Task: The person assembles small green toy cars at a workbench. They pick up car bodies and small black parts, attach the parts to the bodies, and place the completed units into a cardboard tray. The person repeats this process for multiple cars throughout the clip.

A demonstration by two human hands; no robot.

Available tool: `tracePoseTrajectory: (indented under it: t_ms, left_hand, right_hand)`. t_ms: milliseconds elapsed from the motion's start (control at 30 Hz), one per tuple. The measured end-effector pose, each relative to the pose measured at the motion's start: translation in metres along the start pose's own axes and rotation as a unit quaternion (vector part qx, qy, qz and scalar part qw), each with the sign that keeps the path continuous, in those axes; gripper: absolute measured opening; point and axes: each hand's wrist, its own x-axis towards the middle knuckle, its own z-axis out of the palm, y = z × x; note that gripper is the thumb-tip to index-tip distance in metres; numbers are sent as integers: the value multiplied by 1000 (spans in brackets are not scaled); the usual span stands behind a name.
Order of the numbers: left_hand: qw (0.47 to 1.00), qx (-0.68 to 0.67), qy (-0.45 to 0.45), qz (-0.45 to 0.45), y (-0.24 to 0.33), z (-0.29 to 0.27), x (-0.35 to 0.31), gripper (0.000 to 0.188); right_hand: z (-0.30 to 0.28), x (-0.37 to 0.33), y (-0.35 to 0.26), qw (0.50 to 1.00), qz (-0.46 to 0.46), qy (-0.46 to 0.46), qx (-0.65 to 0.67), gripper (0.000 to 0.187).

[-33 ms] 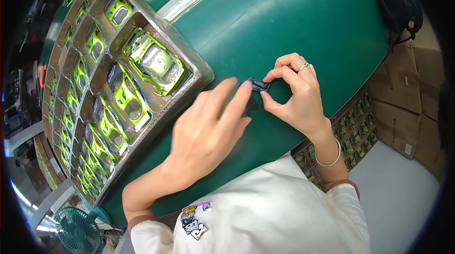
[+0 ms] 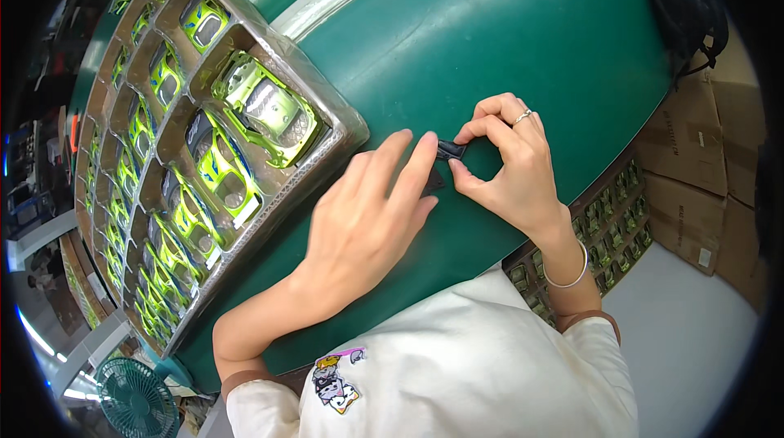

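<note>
My right hand pinches a small dark plastic part between thumb and forefinger, just above the green tabletop. From the left, my left hand reaches in with fingers stretched and spread. Its forefinger tip is at the part's left end, partly covering it; whether it presses there I cannot tell. A second dark piece shows beneath the left fingers, mostly hidden by them. Left of the hands stands a compartment tray of bright green toy car bodies, several with blue and black markings.
Below the table's right edge, another tray of small green parts shows. Brown cardboard boxes stand at the right, with a black bag above them. A green fan is at lower left.
My left hand has shifted slightly right, and its fingertips have moved a little up over the dark part. My right hand keeps its pinch in the same place.
</note>
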Motion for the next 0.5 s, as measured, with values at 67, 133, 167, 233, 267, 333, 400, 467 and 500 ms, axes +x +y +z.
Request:
tracePoseTrajectory:
  t_ms: [67,133,167,233,267,333,400,467,500]
  left_hand:
    - [1000,2,-4,-21,-1,15,4,60]
    - [999,0,-5,-48,-3,21,3,58]
    - [998,-2,-5,-58,-4,21,2,57]
    - [997,-9,-11,-70,-3,17,-1,56]
    - [997,-13,-16,-74,-1,12,-4,56]
    - [996,-33,-31,-72,5,-7,-7,55]
    - [998,-37,-27,-46,6,-42,7,49]
    - [999,-13,2,-32,-11,-73,34,44]
    - [998,39,45,-10,-31,-82,54,36]
  right_hand:
    - [0,-1,1,1000,4,11,9,20]
    - [-1,0,4,1000,2,26,16,19]
    - [-1,0,5,999,14,27,35,19]
    - [-4,4,8,997,31,28,71,19]
    - [-8,10,10,997,21,19,68,19]
    - [-17,30,15,998,-6,3,60,19]
    - [-20,65,21,997,-50,11,53,19]
    - [-14,109,27,993,-89,22,71,18]
    - [-6,134,33,992,-100,28,66,18]
